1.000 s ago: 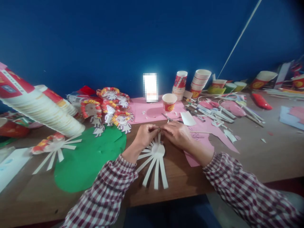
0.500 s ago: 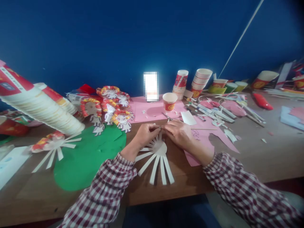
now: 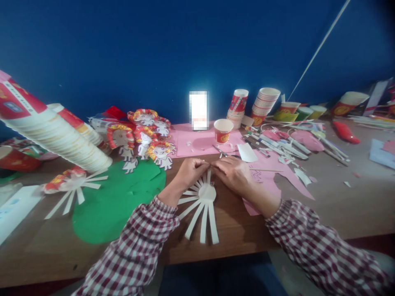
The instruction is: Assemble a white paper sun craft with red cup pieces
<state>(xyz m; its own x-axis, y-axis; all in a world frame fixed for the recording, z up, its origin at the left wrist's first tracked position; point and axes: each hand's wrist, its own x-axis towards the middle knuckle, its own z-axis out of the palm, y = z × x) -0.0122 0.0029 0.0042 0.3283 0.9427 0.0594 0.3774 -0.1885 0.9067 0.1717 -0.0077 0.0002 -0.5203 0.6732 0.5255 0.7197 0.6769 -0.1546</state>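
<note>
A white paper cup cut into a fan of strips (image 3: 207, 192) hangs just above the brown tabletop, its round base in the middle and long strips spreading down and left. My left hand (image 3: 191, 174) is closed in a pinch at the end of one upper strip. Right beside it, fingertips almost meeting, my right hand (image 3: 233, 172) is closed too. A thin stick (image 3: 267, 170) runs out to the right from under the right hand's fingers and moves with it. The fingers hide how strip and stick meet.
Finished paper lion figures (image 3: 143, 139) and stacked paper cups (image 3: 68, 142) stand left, near green paper (image 3: 120, 201) and another cut cup (image 3: 74, 185). A single cup (image 3: 223, 130) stands behind on pink paper (image 3: 197, 144). Scissors (image 3: 222, 153), pens (image 3: 274, 144) and scraps lie right.
The cut cup has turned a little between my hands, its lower strips swinging left. Both hands keep their pinch in nearly the same place. The view has shifted slightly.
</note>
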